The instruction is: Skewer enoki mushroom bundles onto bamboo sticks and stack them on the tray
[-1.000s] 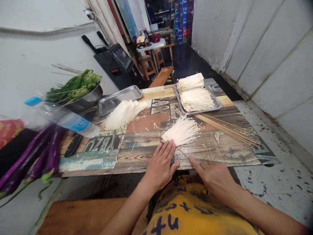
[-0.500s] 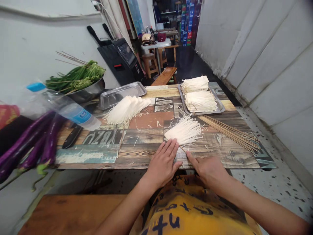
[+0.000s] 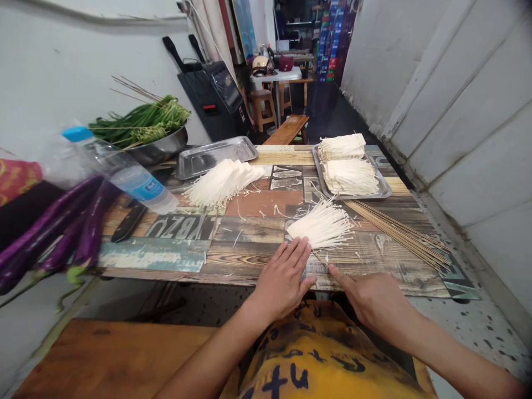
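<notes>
A fanned bunch of white enoki mushrooms (image 3: 322, 226) lies on the patterned table (image 3: 174, 252) in front of me. My left hand (image 3: 286, 275) rests flat on the near, narrow end of the bunch, fingers stretched out side by side. My right hand (image 3: 368, 296) is just to its right at the table's edge, index finger and thumb pinched on a thin bamboo skewer (image 3: 321, 258). The skewer's tip points into the bunch's base beside my left fingertips.
A pile of bamboo skewers (image 3: 399, 233) lies to the right. Behind it a metal tray (image 3: 384, 188) holds two enoki bunches. An empty tray (image 3: 216, 155), loose enoki (image 3: 224, 183), a water bottle (image 3: 124, 177), a knife (image 3: 128, 221), purple eggplants (image 3: 62, 233) and a bowl of greens (image 3: 145, 133) stand left.
Both hands stay at the bunch's base; my right hand has shifted the skewer slightly toward the mushrooms. The view has drifted a little to the left.
</notes>
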Motion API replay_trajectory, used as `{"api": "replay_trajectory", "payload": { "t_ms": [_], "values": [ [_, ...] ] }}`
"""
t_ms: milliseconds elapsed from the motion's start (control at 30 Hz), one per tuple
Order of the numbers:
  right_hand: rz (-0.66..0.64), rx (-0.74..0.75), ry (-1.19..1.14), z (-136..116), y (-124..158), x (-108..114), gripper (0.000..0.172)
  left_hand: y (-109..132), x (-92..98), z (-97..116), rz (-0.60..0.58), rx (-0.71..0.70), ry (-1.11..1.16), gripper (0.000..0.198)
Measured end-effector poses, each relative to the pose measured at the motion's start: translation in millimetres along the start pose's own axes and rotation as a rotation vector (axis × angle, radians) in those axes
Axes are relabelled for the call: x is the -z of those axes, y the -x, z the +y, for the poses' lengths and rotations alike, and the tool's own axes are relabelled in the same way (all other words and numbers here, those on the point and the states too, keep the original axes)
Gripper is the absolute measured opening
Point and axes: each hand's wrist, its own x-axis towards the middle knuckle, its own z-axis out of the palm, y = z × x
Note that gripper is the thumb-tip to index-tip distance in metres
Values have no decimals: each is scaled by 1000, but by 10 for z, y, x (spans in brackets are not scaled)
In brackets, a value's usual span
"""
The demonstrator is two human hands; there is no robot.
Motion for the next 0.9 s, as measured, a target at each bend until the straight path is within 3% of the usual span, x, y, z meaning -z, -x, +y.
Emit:
{"api": "replay_trajectory", "payload": {
  "t_ms": [333,500,633,900],
  "values": [
    [-74,-41,-43,-97,-147,18,50,-37,32,-28,-5,1,33,62],
    [-22,-32,-49,-62,-119,27,51,-57,13,-120,106,145,-38,63],
    [-59,-40,-41,-67,-135,35,51,-85,-4,-151,55,147,-58,61],
    [120,10,-51,-60,-143,-115,50,-88,30,-146,47,145,-49,58]
  ]
}}
